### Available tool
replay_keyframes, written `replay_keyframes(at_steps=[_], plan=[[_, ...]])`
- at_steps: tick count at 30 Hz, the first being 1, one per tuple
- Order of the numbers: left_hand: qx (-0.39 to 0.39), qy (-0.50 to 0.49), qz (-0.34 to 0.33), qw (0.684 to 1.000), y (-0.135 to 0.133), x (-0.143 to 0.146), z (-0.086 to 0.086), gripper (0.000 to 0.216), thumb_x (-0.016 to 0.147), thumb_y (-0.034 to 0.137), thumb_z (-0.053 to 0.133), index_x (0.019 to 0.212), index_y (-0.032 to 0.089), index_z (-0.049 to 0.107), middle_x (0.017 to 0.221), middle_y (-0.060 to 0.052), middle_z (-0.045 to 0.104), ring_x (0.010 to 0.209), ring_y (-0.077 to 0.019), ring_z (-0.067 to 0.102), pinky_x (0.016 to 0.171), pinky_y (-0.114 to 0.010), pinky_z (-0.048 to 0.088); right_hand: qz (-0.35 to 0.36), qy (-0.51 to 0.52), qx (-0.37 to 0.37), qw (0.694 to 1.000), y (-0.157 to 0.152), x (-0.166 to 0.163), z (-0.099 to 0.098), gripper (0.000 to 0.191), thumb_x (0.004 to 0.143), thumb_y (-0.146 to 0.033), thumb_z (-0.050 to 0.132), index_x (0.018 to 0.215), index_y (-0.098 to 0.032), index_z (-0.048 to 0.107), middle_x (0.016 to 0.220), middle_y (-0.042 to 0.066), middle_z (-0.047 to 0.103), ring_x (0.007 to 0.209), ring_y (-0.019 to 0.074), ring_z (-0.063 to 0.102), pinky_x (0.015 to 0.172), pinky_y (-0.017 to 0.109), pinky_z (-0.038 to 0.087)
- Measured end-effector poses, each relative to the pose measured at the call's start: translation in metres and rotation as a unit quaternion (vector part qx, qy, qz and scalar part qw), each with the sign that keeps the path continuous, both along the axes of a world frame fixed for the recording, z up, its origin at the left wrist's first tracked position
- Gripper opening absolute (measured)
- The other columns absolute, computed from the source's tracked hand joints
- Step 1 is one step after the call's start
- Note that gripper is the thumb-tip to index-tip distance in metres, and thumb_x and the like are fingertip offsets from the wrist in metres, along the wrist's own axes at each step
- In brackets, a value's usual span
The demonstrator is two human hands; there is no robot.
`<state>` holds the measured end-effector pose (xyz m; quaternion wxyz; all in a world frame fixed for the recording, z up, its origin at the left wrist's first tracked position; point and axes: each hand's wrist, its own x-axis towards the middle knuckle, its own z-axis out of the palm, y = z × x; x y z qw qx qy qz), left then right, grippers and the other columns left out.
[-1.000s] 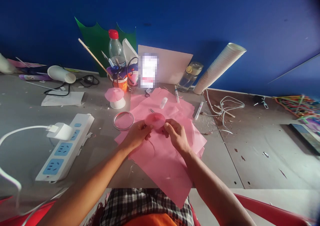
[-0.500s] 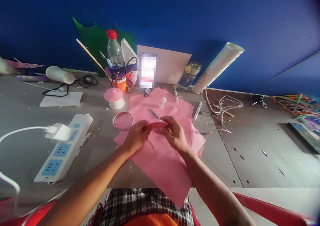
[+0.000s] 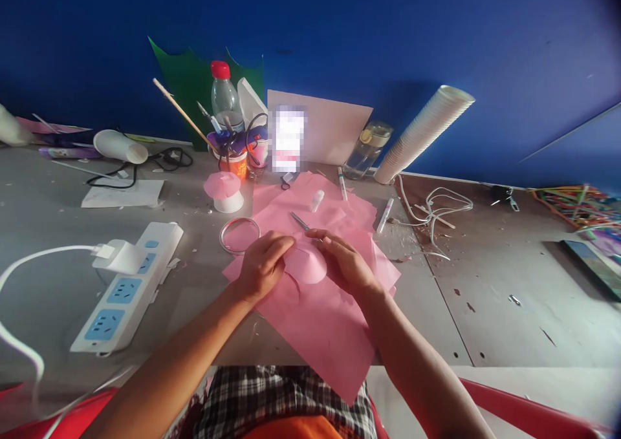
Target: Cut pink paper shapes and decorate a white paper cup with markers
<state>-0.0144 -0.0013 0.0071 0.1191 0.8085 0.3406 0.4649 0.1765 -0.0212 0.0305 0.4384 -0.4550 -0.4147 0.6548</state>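
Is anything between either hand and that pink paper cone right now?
Nothing visible. The left hand and right hand hold the pink paper cone from either side, over the pink sheets. A thin metal tool lies just beyond it, apart.

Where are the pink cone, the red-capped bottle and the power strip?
pink cone point(image 3: 310, 266), head view, curved side.
red-capped bottle point(image 3: 226, 103), head view, clear body.
power strip point(image 3: 125, 289), head view, top face.
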Motion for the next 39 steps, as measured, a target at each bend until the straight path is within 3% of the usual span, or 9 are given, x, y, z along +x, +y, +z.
replay_keyframes(at_steps=[4, 7, 11, 15, 18, 22, 27, 32, 39], plan=[[-0.039, -0.024, -0.020, 0.999, -0.002, 0.002, 0.000, 0.032, 0.085, 0.007, 0.042, 0.108, 0.020, 0.060, 0.097, -0.008, 0.065, 0.094, -0.0180, 0.061, 0.082, -0.033, 0.051, 0.038, 0.044, -0.023, 0.998, -0.001, 0.001, 0.003, 0.047, 0.069, -0.035, 0.067, 0.113, -0.022, 0.055, 0.088, 0.005, 0.064, 0.074, 0.0177, 0.060, 0.065, 0.028, 0.049], [-0.159, -0.109, 0.005, 0.981, -0.002, 0.006, 0.002, 0.024, 0.089, 0.017, 0.043, 0.106, 0.020, 0.059, 0.093, -0.006, 0.063, 0.080, -0.0142, 0.062, 0.072, -0.028, 0.051, 0.006, 0.041, -0.011, 0.999, 0.000, 0.002, 0.005, 0.047, 0.068, -0.035, 0.068, 0.111, -0.023, 0.054, 0.083, 0.003, 0.062, 0.068, 0.0152, 0.057, 0.061, 0.026, 0.047], [-0.398, -0.243, -0.026, 0.884, 0.000, 0.008, 0.009, 0.028, 0.091, 0.037, 0.044, 0.107, 0.018, 0.057, 0.090, -0.004, 0.061, 0.053, -0.0068, 0.053, 0.052, -0.023, 0.045, -0.010, 0.035, 0.010, 0.999, 0.000, 0.004, 0.009, 0.045, 0.070, -0.033, 0.067, 0.111, -0.024, 0.053, 0.080, 0.001, 0.059, 0.065, 0.0133, 0.055, 0.059, 0.024, 0.044], [-0.504, -0.286, -0.066, 0.812, 0.002, 0.007, 0.014, 0.040, 0.085, 0.051, 0.049, 0.100, 0.015, 0.061, 0.072, -0.001, 0.057, 0.048, -0.0058, 0.044, 0.045, -0.020, 0.035, -0.006, 0.015, 0.008, 1.000, -0.001, 0.003, 0.009, 0.043, 0.070, -0.029, 0.066, 0.111, -0.024, 0.054, 0.077, -0.001, 0.057, 0.063, 0.0115, 0.050, 0.055, 0.022, 0.039], [-0.540, -0.279, -0.083, 0.790, 0.001, 0.007, 0.015, 0.035, 0.082, 0.049, 0.057, 0.084, 0.015, 0.061, 0.057, 0.004, 0.045, 0.048, -0.0057, 0.038, 0.044, -0.018, 0.030, 0.003, 0.014, 0.013, 1.000, 0.000, 0.003, 0.006, 0.043, 0.071, -0.028, 0.067, 0.112, -0.024, 0.054, 0.075, -0.002, 0.055, 0.060, 0.0102, 0.048, 0.054, 0.021, 0.036], [-0.567, -0.303, -0.093, 0.760, 0.001, 0.009, 0.014, 0.028, 0.076, 0.040, 0.067, 0.070, 0.015, 0.055, 0.055, 0.005, 0.044, 0.050, -0.0048, 0.039, 0.048, -0.017, 0.032, 0.015, 0.019, 0.017, 1.000, 0.001, 0.004, 0.001, 0.044, 0.072, -0.029, 0.067, 0.113, -0.023, 0.054, 0.074, -0.002, 0.054, 0.061, 0.0104, 0.047, 0.055, 0.022, 0.036], [-0.568, -0.364, -0.073, 0.735, 0.006, 0.009, 0.010, 0.027, 0.074, 0.036, 0.070, 0.067, 0.015, 0.054, 0.053, 0.007, 0.042, 0.045, -0.0029, 0.034, 0.043, -0.015, 0.026, 0.001, 0.046, 0.013, 0.999, 0.002, 0.005, -0.001, 0.041, 0.076, -0.032, 0.064, 0.113, -0.022, 0.053, 0.071, -0.003, 0.051, 0.057, 0.0098, 0.042, 0.054, 0.024, 0.033], [-0.540, -0.424, -0.067, 0.723, 0.010, 0.009, 0.006, 0.026, 0.074, 0.037, 0.070, 0.070, 0.016, 0.056, 0.053, 0.006, 0.044, 0.044, -0.0029, 0.034, 0.043, -0.016, 0.027, 0.000, 0.082, -0.009, 0.997, 0.002, 0.001, 0.001, 0.049, 0.069, -0.027, 0.070, 0.114, -0.021, 0.050, 0.066, -0.005, 0.048, 0.052, 0.0081, 0.036, 0.050, 0.024, 0.026], [-0.559, -0.428, -0.076, 0.706, 0.006, 0.010, 0.007, 0.029, 0.075, 0.039, 0.069, 0.067, 0.015, 0.055, 0.053, 0.006, 0.043, 0.045, -0.0033, 0.035, 0.042, -0.016, 0.027, -0.027, 0.042, -0.009, 0.999, 0.002, 0.000, 0.000, 0.053, 0.067, -0.023, 0.070, 0.116, -0.021, 0.049, 0.069, -0.004, 0.052, 0.055, 0.0086, 0.042, 0.050, 0.023, 0.028]])
